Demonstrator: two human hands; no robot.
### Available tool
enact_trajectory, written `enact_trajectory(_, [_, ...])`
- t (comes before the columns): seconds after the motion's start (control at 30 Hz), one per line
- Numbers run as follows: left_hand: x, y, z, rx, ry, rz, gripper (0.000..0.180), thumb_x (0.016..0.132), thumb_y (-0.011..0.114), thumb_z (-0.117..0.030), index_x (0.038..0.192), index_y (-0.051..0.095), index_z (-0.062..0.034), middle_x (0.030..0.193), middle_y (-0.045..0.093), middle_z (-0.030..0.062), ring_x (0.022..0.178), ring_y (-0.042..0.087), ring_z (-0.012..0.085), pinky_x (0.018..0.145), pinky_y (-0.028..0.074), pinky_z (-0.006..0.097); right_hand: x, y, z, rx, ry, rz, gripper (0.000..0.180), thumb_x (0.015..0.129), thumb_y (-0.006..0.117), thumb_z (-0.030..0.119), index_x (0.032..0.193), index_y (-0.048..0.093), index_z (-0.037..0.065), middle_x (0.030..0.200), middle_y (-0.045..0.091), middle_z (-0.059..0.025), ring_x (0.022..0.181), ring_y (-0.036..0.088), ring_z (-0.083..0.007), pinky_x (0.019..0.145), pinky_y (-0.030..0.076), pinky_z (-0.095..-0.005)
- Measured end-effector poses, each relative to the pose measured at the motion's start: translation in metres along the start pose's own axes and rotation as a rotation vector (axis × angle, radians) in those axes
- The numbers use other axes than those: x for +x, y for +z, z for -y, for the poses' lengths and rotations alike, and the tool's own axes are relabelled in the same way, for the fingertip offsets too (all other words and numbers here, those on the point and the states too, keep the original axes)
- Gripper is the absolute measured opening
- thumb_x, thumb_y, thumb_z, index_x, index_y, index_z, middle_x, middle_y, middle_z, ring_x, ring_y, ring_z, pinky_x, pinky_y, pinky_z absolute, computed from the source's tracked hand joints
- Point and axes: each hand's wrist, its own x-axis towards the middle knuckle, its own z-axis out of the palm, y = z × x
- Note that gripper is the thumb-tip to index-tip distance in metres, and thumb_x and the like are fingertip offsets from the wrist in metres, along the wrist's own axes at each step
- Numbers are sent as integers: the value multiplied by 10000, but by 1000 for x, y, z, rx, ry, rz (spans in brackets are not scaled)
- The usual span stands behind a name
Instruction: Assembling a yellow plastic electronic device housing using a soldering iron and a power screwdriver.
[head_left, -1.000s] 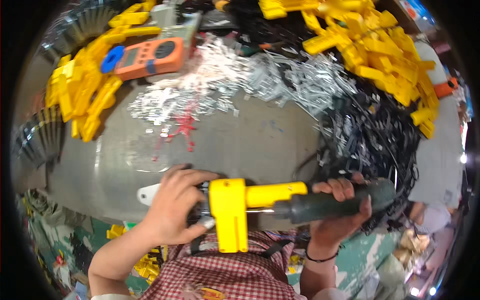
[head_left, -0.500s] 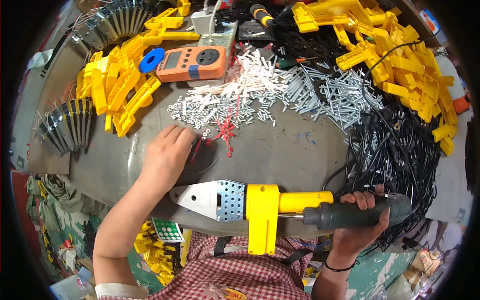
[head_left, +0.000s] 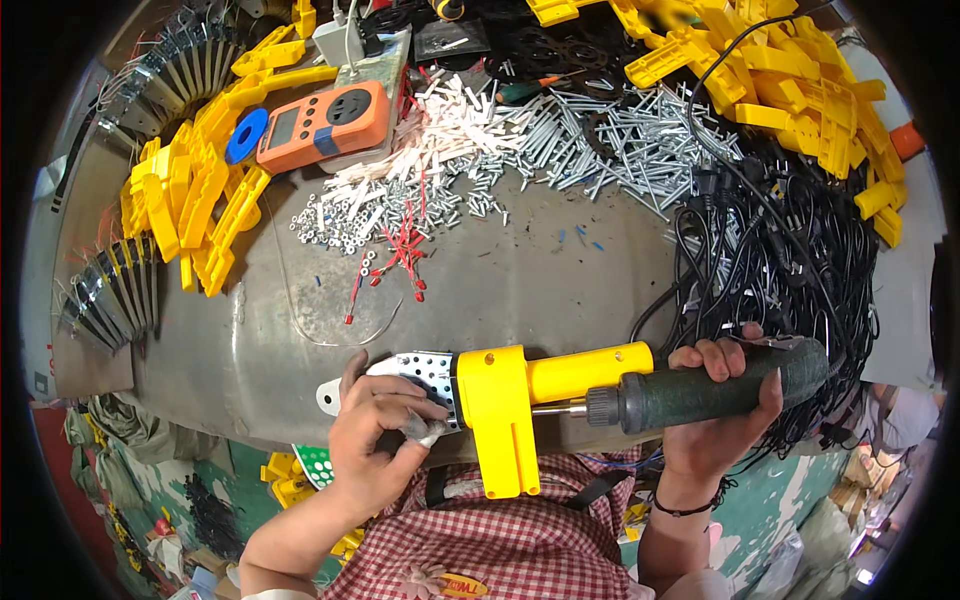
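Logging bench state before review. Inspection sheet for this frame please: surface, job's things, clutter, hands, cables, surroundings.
Surface: grey metal-topped bench, scuffed.
Job's things: yellow-bodied tool with perforated metal plate and dark green handle.
Clutter: yellow plastic parts, orange meter, silver screws, white plastic pegs, red-tipped wires.
Hands: left hand on the plate end; right hand grips the handle.
Cables: black cord pile.
Surroundings: green floor, littered.

Right hand gripping yellow heating tool by its dark handle; left hand on perforated metal plate
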Motion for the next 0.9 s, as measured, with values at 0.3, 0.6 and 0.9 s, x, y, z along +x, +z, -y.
enact_trajectory(0.3, [1,-1,1,5,27,34,193,697,636,-85,737,449,-115,776,687,15,840,597,195,1033,203,563,1,1,-1,21,19,41,329,850,541,242,1106,461,50,809,469,-20,774,454,-135,834,352,-339])
enact_trajectory(0.6, [0,3,4,-66,58,0,171,697,676,-91,767,523,-120,791,676,4,844,599,199,1027,237,570,0,2,-7,71,-7,4,332,830,555,261,1099,462,90,764,475,-10,744,457,-138,817,358,-342])
enact_trajectory(0.9, [5,6,-3,145,139,-20,225,613,677,-87,788,536,-80,1152,559,116,1111,505,337,996,336,530,-5,10,-8,-52,-47,-92,338,813,597,260,1074,439,115,761,437,20,744,455,-110,818,393,-319])
